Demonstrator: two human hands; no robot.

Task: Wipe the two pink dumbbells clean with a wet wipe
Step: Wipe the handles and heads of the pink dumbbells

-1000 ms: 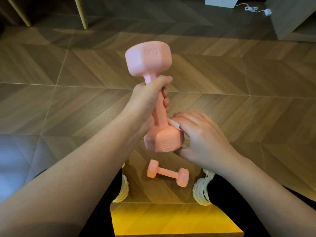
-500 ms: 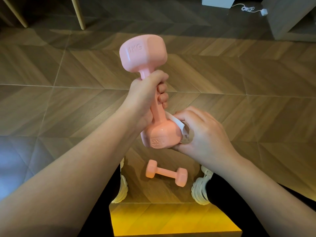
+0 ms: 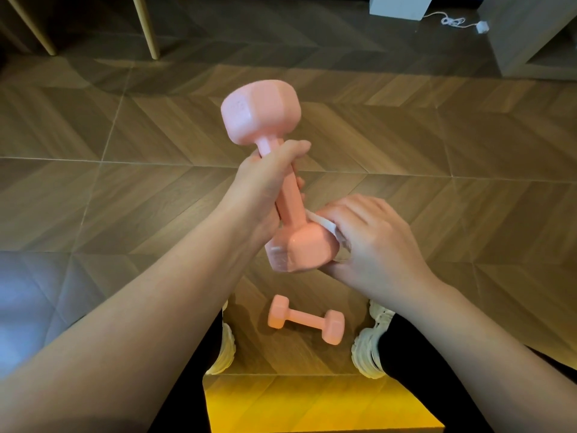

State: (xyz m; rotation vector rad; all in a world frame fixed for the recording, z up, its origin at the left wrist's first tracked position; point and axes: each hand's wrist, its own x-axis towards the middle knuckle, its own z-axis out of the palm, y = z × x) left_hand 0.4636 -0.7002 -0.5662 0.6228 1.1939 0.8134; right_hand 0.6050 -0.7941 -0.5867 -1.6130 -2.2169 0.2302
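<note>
below my hands, the second dumbbell (image 3: 307, 320) lay flat on the floor (image 3: 125, 198) between my two white shoes (image 3: 370, 348), touching neither. my left forearm hid part of the left shoe. far beyond the hands stood two pale wooden legs (image 3: 145, 26), one white box (image 3: 401, 6), one white cable (image 3: 451, 21) and a grey cabinet (image 3: 530, 32). two pink dumbbells in all, one wipe (image 3: 327, 224). my left hand (image 3: 262, 189) gripped the handle of the first dumbbell (image 3: 262, 117), held tilted in the air. my right hand (image 3: 374, 242) pinched the wipe against its lower head. the floor was wood-look herringbone, with a yellow patch (image 3: 312, 404) nearest me.
</note>
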